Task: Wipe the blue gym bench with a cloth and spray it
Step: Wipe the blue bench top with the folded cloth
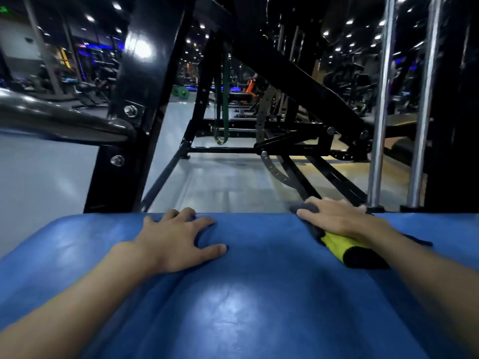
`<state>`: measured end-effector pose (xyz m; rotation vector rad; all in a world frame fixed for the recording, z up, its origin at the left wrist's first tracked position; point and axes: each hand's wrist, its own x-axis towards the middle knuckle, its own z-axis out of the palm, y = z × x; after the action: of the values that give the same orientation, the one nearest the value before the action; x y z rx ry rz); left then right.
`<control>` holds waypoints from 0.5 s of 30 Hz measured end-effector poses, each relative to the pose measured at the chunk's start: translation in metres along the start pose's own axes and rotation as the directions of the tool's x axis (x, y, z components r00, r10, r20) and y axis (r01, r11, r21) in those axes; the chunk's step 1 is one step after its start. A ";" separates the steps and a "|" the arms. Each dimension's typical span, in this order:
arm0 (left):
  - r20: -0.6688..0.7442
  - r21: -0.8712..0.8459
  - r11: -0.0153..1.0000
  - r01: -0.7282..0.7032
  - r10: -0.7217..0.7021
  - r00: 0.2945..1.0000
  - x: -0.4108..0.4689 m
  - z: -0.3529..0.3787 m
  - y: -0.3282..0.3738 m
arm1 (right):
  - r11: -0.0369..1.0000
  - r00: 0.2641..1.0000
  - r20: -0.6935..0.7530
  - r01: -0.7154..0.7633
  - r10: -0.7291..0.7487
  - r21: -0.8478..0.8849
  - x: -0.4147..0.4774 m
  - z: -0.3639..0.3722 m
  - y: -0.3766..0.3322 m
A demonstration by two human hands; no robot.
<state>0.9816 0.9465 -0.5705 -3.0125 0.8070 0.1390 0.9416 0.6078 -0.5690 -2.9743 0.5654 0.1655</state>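
head view: i am leaning over the blue bench (241, 294), which is filling the lower half in front of me. my left hand (176, 242) is lying flat on the padding, fingers spread and gripping nothing. my right hand (334, 218) is pressing down on the cloth (347, 251) (grey, yellow and black) near the bench's far edge, fingers lying over its top. black machine frames (160, 104) are standing beyond the bench.

Saw both forearms bare to the frame edge, no sleeves. Left hand (173, 240) and right hand (334, 217) were bare: no gloves, rings, watch.
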 end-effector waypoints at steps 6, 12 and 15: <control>-0.016 -0.032 0.999 0.022 -0.023 1.000 -0.013 0.002 -0.037 | 0.993 0.993 0.026 0.113 -0.112 -0.018 -0.001 0.010 -0.100; 0.014 0.015 0.997 0.070 -0.070 0.997 -0.031 -0.001 -0.061 | 0.961 0.964 -0.017 0.265 -0.265 0.081 0.000 0.019 -0.137; 0.078 0.034 0.986 0.161 -0.164 0.983 -0.041 -0.001 -0.084 | 0.979 0.986 -0.016 0.167 -0.167 0.114 -0.001 0.016 -0.114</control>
<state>0.9884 1.0394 -0.5658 -3.0076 0.5491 0.2423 0.9812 0.7153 -0.5747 -2.8925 0.3114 0.1048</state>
